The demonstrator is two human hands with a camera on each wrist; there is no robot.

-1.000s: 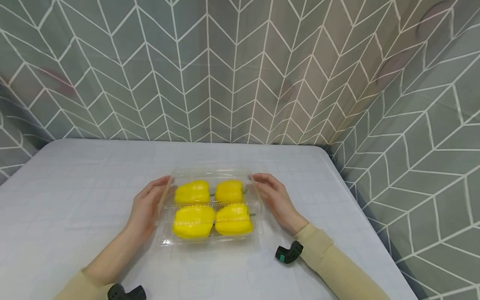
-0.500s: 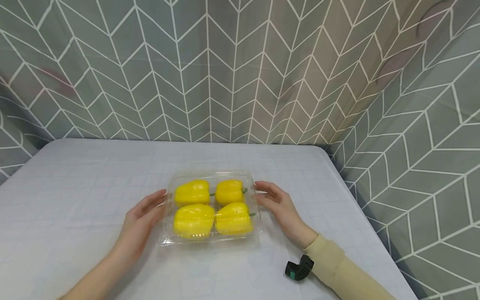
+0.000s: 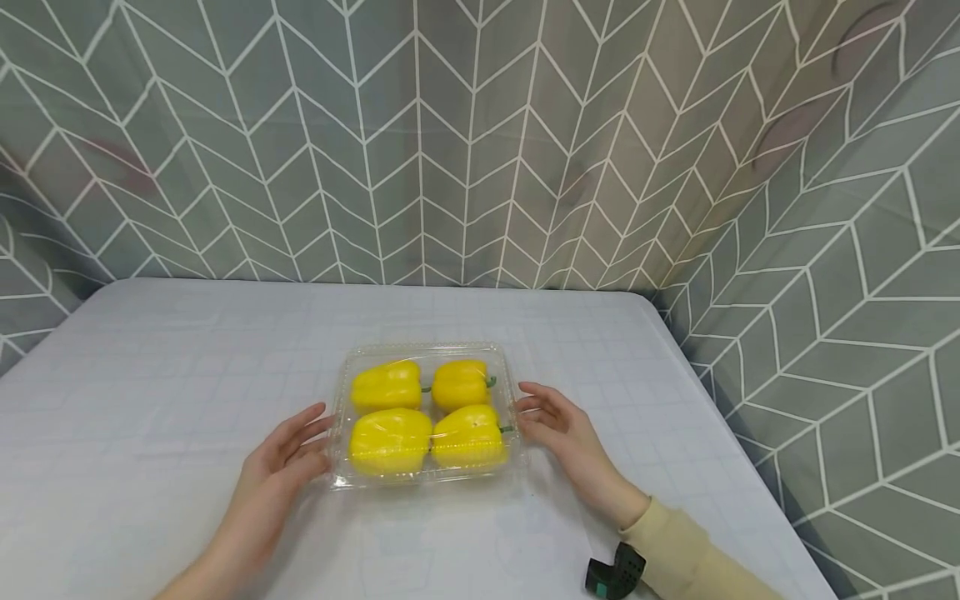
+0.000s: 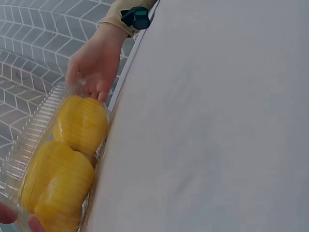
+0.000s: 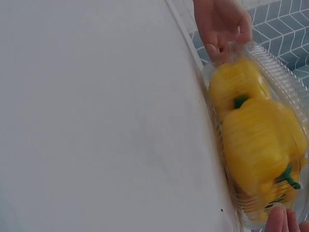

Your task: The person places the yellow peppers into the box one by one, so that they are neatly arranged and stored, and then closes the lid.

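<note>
A clear plastic clamshell container (image 3: 427, 352) lies on the table, its lid over the yellow bell peppers inside. Several peppers show through the plastic in two rows, the front left pepper (image 3: 390, 442) being the largest. My left hand (image 3: 273, 471) is at the container's left side, fingers loosely extended, tips at or very near its wall. On the opposite side, my right hand (image 3: 570, 442) has its fingers relaxed beside the right wall. Fingertips (image 5: 276, 220) of the right hand show close to the plastic in the right wrist view; firm contact is hard to tell.
A white cloth covers the table (image 3: 187, 358). Behind and to the right hangs a grey curtain (image 3: 480, 142) with white chevron lines. A black strap-like device (image 3: 615, 573) sits at the right wrist, by the beige sleeve (image 3: 690, 546).
Both hands have slid back along the container's sides, toward the person, and their fingers have loosened. The lid's ridged line has dropped lower over the front peppers. The container has stayed nearly in place.
</note>
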